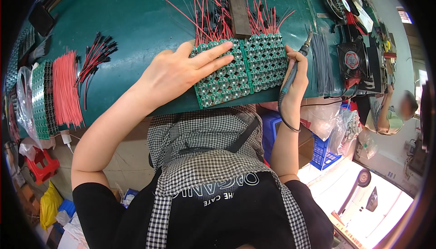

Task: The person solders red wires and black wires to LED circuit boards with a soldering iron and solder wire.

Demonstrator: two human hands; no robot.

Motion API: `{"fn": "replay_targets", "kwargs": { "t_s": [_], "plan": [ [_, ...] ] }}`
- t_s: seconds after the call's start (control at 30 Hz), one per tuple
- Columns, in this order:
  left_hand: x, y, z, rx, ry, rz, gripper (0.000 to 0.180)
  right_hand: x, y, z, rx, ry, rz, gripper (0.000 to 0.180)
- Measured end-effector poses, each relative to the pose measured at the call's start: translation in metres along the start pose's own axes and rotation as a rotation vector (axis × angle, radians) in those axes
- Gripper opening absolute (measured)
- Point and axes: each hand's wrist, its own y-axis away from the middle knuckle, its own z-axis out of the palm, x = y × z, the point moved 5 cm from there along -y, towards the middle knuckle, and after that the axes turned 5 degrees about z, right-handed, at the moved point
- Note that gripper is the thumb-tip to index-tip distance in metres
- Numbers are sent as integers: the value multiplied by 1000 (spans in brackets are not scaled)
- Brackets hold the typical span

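Carefully, we press our flat left hand [181, 69] on the circuit panel [240, 65]; our right hand [295, 74] gripping the soldering iron [290, 78] could scorch nearby fingers.

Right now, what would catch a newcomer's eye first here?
The green circuit boards at the middle of the green table, bristling with red wires. The left hand lies flat on them, while the right hand holds a soldering iron at their right edge.

Matt green mat [136, 17]; glossy circuit panels [240, 67]; plastic-sheathed red wires [67, 90].
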Motion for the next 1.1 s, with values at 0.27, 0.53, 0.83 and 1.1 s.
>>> {"fn": "replay_targets", "kwargs": {
  "t_s": [0.27, 0.53, 0.83, 1.1],
  "plan": [
    [-2, -9, -5, -157, -47, 235, 57, 2, 0, 0, 2, 26, 12, 13],
    [-6, -12, -7, -70, 65, 285, 44, 1, 0, -2, 4, 30, -14, 13],
    [-6, -13, -9, -85, 93, 319, 39, -35, -20, -26, 182, 219, -237, 12],
    [-7, -12, -2, -113, 73, 300, 45, -89, -72, 32, -302, 216, -273, 21]
  ]
}}
